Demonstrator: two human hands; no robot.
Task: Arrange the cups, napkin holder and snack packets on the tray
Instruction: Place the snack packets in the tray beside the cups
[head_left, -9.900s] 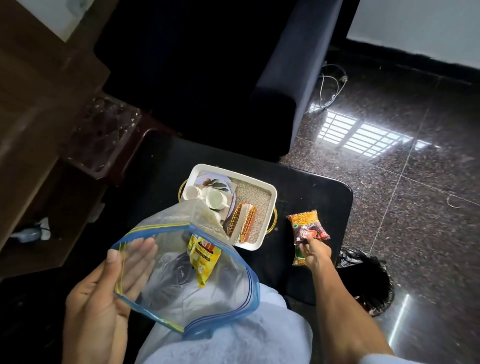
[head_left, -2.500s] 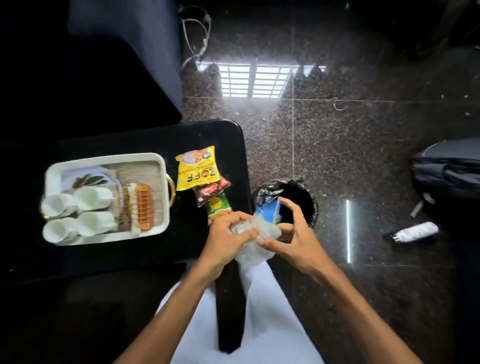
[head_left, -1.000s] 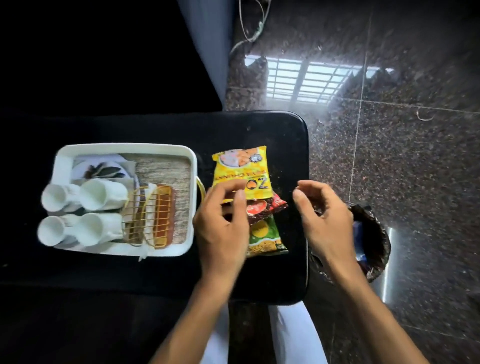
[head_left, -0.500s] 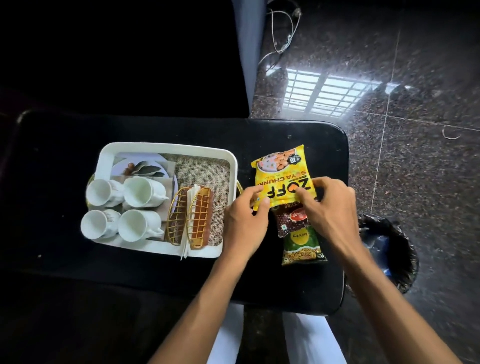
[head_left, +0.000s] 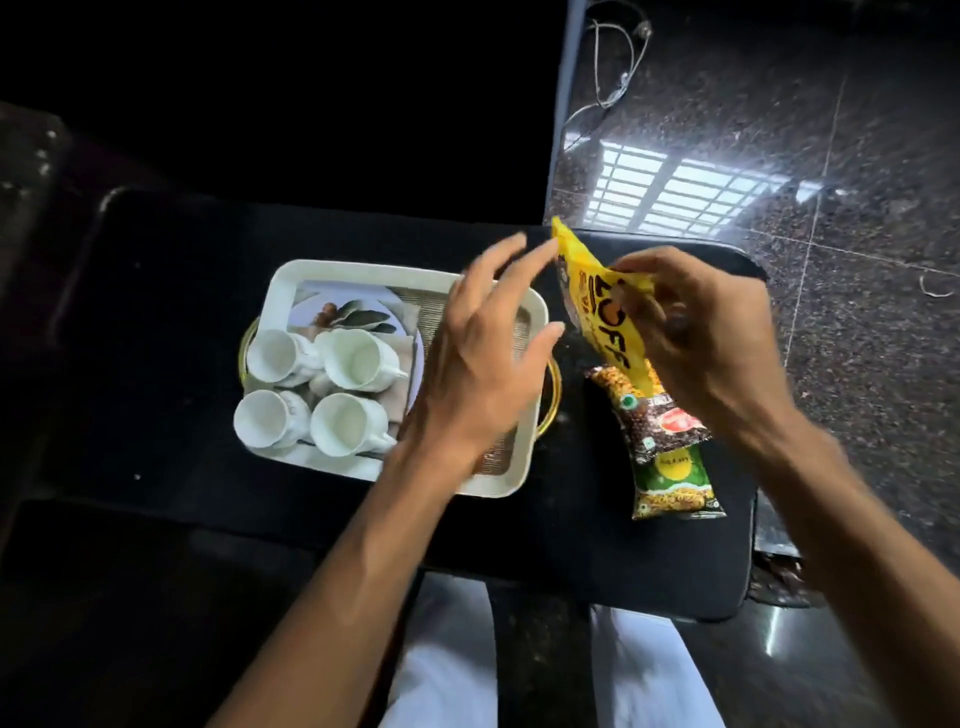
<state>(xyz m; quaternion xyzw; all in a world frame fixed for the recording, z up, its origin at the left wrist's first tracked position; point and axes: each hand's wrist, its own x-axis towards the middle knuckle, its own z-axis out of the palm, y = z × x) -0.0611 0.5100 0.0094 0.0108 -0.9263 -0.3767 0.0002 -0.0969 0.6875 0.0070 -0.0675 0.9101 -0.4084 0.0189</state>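
Yellow snack packet (head_left: 613, 332) has big black letters on it. I can make out "OFF", but the letter before that is half under a finger. The print on the other two packets is too small to read.

The yellow one is up off the tabletop (head_left: 182, 312), just right of the tray (head_left: 363, 267). It's tilted, with its long axis running from far-left to near-right. The right hand (head_left: 711, 338) pinches it along its right edge, fingers curled in. The left hand (head_left: 478, 364) is wide open with fingers spread, over the right half of the tray. Its fingertips are right by the packet's far corner, and I can't tell if they touch.

The brown packet (head_left: 649, 421) and green packet (head_left: 675, 483) lie flat on the tabletop, overlapping, long sides running near-far. Four white cups (head_left: 353, 358) are bunched in the tray's left half.
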